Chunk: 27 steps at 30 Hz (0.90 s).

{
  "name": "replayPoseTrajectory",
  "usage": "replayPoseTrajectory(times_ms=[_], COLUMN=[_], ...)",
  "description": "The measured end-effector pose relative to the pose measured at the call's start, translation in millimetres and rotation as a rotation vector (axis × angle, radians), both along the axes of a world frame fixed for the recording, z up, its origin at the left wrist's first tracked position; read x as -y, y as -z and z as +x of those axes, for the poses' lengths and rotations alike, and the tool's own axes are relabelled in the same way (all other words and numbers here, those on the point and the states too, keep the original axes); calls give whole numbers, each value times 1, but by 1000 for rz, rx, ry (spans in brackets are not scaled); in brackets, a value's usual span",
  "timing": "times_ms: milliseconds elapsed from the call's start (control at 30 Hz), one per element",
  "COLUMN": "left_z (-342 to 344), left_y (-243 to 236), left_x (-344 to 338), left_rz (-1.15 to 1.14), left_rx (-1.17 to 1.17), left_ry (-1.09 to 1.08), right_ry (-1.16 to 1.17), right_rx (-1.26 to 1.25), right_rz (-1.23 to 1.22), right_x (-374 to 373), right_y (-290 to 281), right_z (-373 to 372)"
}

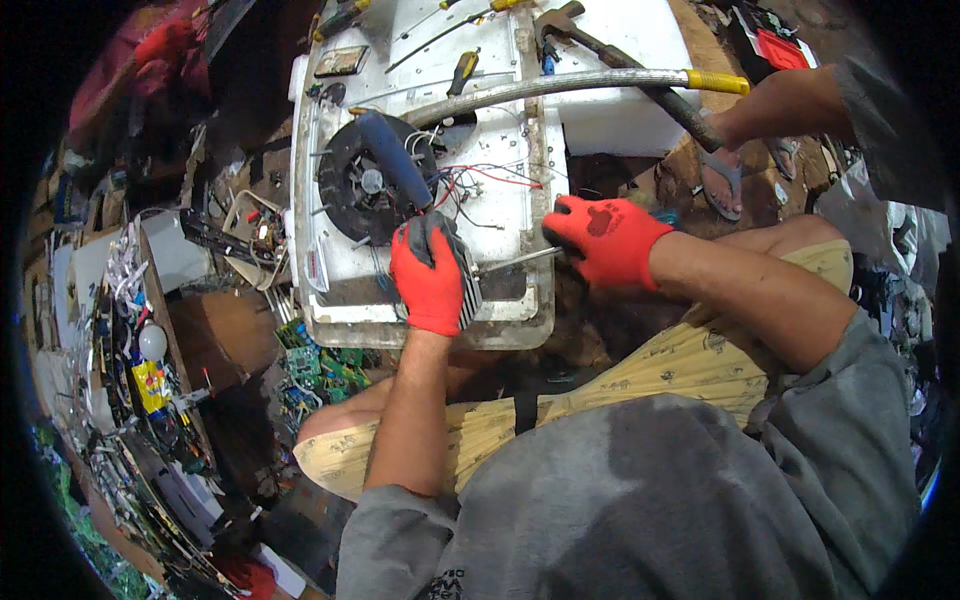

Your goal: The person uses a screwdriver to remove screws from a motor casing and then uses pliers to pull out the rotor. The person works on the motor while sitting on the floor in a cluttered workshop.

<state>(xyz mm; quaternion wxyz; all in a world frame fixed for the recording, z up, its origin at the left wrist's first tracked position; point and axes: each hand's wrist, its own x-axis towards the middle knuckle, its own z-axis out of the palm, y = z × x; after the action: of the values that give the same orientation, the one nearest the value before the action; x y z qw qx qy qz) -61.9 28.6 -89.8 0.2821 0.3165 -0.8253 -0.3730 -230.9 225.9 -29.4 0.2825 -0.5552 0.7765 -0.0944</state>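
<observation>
Bright centre, dark vignette, fisheye-bent edges

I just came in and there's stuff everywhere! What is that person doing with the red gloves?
A person sits over a dirty white appliance panel with a black fan and loose wires. The left hand, in a red glove, presses on a ribbed metal heat sink. The right hand grips a screwdriver with its tip at that metal piece. Green circuit boards lie beside the panel.
</observation>
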Motion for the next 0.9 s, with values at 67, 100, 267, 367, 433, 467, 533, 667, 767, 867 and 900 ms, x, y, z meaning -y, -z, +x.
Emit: replayPoseTrajectory(times_ms=[67,100,267,367,433,467,533,667,767,867,900], left_z=[2,1,-1,4,4,4,4,6,8,7,8], left_y=[3,2,0,8,12,12,11,15,16,15,16], left_x=[1,1,0,4,6,5,5,10,9,8,8], left_rz=[10,23,49,-48,-78,-73,-31,101,123,157,173], left_rx=[8,9,13,-13,-17,-29,-21,-2,20,14,3], left_ry=[-10,-3,27,28,33,33,33,38,42,29,19], right_ry=[-54,-38,-33,-108,-163,-185,-217,-214,-229,-246,-250], right_rx=[18,47,37,-64,-128,-153,-190,-229,-206,-149,-128], right_rz=[-42,-1,-94,-176,-256,-302,-369,-455,-350,-270,-264], right_x=[1,2,11,16,16,15,15,17,18,19,21], right_y=[-7,-4,19,22,23,24,26,28,22,16,16], right_z=[5,4,-4,-5,-7,-8,-10,-7,-4,-3,-2])
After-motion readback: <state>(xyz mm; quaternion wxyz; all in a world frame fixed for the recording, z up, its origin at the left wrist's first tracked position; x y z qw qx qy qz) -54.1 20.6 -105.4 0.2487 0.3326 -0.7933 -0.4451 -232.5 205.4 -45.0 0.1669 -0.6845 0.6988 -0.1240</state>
